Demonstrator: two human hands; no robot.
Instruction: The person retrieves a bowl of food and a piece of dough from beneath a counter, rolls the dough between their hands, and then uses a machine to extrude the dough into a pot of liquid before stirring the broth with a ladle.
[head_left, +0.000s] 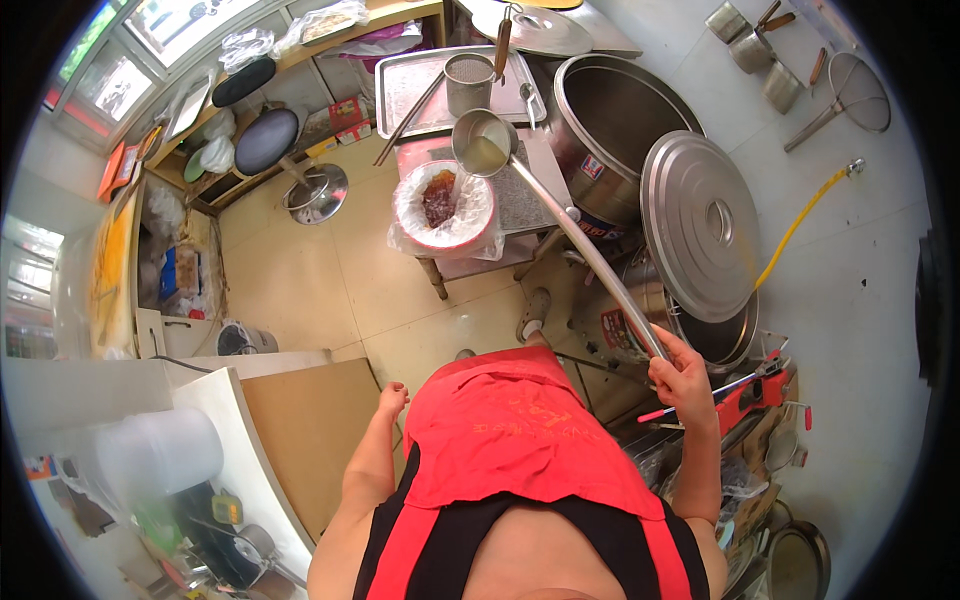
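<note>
My right hand (682, 375) grips the end of a long-handled metal ladle (585, 232). The ladle's cup (484, 142) holds a pale, cloudy liquid and is tilted over the near edge of a small table. A thin translucent stream seems to run from its lip into a round bowl (405, 229) with a pink rim, lined with a clear plastic bag. Dark reddish-brown sauce (440, 199) lies in the bowl. My left hand (393, 399) hangs beside my red apron (510, 427), fingers curled, with nothing seen in it.
A metal tray (409, 67) bears a perforated strainer cup (469, 84), chopsticks (409, 120) and a spoon (529, 105). To the right stand a large steel stockpot (592, 120), a leaning lid (697, 225) and a second pot (742, 330). A round stool (266, 142) stands at left.
</note>
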